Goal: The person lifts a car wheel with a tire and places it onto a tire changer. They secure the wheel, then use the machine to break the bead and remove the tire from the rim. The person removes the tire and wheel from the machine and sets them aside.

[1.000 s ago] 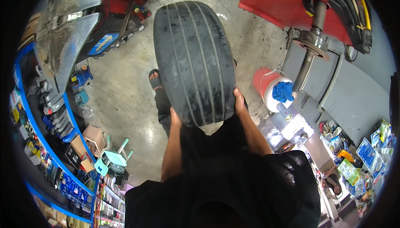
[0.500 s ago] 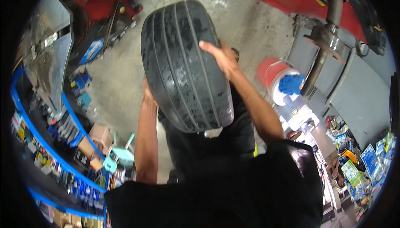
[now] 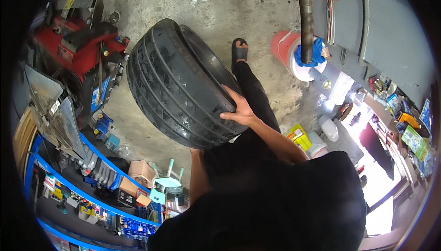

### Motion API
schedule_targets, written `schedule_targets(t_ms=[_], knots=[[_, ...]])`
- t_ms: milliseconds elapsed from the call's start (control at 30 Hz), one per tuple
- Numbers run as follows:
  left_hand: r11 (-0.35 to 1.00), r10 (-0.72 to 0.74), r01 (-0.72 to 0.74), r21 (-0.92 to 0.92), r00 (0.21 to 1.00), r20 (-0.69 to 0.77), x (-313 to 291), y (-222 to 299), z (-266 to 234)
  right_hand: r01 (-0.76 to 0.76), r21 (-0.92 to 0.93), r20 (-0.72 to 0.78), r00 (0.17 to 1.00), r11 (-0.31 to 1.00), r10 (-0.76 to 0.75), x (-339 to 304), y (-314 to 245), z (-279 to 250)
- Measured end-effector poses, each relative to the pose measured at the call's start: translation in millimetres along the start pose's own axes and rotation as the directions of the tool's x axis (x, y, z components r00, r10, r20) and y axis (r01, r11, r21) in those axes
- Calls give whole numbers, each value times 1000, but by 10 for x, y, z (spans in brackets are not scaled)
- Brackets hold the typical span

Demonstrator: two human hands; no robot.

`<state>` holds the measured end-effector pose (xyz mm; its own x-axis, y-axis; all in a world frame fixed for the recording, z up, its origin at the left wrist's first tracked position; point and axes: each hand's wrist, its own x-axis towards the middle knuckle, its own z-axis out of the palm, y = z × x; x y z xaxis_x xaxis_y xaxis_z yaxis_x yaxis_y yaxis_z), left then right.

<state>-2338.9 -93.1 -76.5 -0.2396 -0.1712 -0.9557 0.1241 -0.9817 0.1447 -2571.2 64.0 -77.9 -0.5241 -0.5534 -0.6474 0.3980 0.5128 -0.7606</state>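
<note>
Plainly, the tyre point(image 3: 167, 83) takes up the space ahead of both hands, leaning at a slant with its ribbed tread turned up and its open side to the right. The right hand point(image 3: 240, 110) is clamped on its near right edge, thumb pressed on the tread's shoulder and fingers spread over the sidewall. The left forearm point(image 3: 198, 173) runs up to the tyre's near end, but the left hand itself is hidden there, so its hold cannot be told. Whether the tyre rests on the concrete floor point(image 3: 202, 8) is also unclear.

It looks heavy and bulky, with stiff rubber that should give little under the fingers and is not fragile. Shiny, damp-looking patches on the tread suggest a slippery surface, so the sidewall edge seems a surer hold than the flat of the ribs. One hand at each side, low and well apart, would likely balance the weight best.

Beyond the right hand is a sandalled foot point(image 3: 239, 54); farther right stands a red bucket point(image 3: 281, 44) with a blue cloth point(image 3: 317, 52) over it. A mint-green stool point(image 3: 168, 181) is left of the left forearm.
</note>
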Motion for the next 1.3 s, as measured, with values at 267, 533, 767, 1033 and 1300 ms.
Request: schedule_targets(t_ms=[267, 533, 767, 1033, 1300], knots=[[965, 90, -84, 248, 996, -14, 530, 462, 140, -168, -74, -86, 983, 983, 162, 565, -853, 6], [952, 69, -97, 291, 992, 104, -74, 1339, 817, -150, 6, -29, 988, 989, 150, 636, -1806, 225], [973, 90, -129, 193, 976, 200, 780, 1331, 621, -219, 324, 74, 976, 920, 206, 1836, -1142, -24], [931, 320, -361, 47, 874, 366, 1065, 1288, 964, -103, -366, -246, 969, 925, 11, 988, -1593, 206], [914, 326, -308, 264, 945, -25, 1050, 788, 1476, -247, -511, -563, 820, 823, -103, 1253, -1375, -82]])
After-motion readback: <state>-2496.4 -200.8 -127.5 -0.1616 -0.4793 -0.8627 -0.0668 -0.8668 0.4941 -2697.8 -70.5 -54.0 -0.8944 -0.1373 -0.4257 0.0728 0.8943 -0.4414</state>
